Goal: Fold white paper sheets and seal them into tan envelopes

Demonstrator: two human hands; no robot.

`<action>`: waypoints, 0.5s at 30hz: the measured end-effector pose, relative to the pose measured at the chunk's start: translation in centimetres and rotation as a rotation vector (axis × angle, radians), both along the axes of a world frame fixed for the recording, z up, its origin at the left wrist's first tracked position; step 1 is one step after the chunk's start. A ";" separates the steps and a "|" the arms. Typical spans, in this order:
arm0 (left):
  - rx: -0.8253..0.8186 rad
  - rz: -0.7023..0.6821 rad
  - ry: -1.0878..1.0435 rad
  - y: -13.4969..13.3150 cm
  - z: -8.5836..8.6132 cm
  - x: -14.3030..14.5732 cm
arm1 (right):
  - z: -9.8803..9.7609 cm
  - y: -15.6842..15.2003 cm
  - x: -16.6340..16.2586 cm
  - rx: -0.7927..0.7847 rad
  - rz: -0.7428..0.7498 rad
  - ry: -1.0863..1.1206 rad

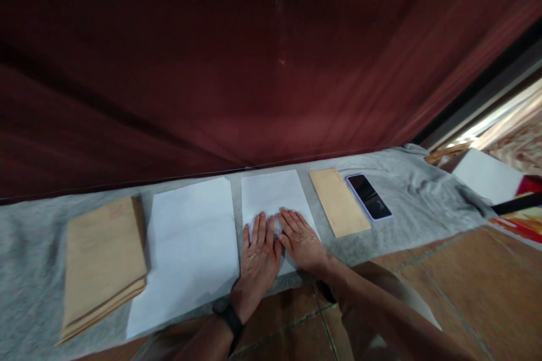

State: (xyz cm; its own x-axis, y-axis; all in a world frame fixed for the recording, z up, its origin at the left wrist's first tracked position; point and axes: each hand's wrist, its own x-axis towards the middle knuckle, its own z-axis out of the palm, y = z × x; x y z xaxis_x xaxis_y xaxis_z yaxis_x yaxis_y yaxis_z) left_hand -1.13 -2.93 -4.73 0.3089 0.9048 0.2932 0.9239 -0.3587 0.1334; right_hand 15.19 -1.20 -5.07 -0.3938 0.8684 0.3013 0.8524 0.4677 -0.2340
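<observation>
While the upper frame is filled by a dark red curtain, the lower is crossed by a grey cloth. Lower left: stacked white paper and piled brown envelopes, apparently set for easy reach. Lower centre: one white sheet, pressed under left hand and right hand, palms down, nothing grasped, presumably to be kept flat; smooth, rectangular, apparently unmarked. Right of centre: one tan envelope; one dark-screened phone.

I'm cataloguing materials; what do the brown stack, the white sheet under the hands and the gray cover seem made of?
Brown stack: probably matte kraft paper, given its tan, layered edges. White sheet: likely plain paper, flat and without gloss. Gray cover: dull, soft-looking fabric, perhaps fleece, judging by its wrinkles.
</observation>
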 end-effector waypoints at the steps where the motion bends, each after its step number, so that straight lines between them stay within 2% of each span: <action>1: 0.003 0.003 -0.006 0.0 0.0 0.0 | 0.0 -0.4 0.0 -0.002 0.001 0.001; 11: 0.053 0.082 0.047 -1.2 0.2 -1.4 | 0.0 -0.9 1.5 0.025 -0.073 -0.018; 13: 0.071 0.038 0.087 -2.1 0.5 -1.8 | 0.1 -1.0 1.5 0.025 -0.074 -0.016; 15: 0.066 -0.096 0.118 -3.0 0.8 -2.0 | 0.2 -1.0 1.5 0.014 -0.071 -0.020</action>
State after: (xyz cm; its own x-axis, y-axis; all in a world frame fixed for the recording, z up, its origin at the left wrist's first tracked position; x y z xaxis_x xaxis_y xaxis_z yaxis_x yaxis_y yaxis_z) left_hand -3.09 -5.94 -3.91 0.4285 0.8494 0.3079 0.8929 -0.4502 -0.0006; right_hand 16.73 -2.23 -4.85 -0.3370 0.8904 0.3061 0.8880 0.4086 -0.2108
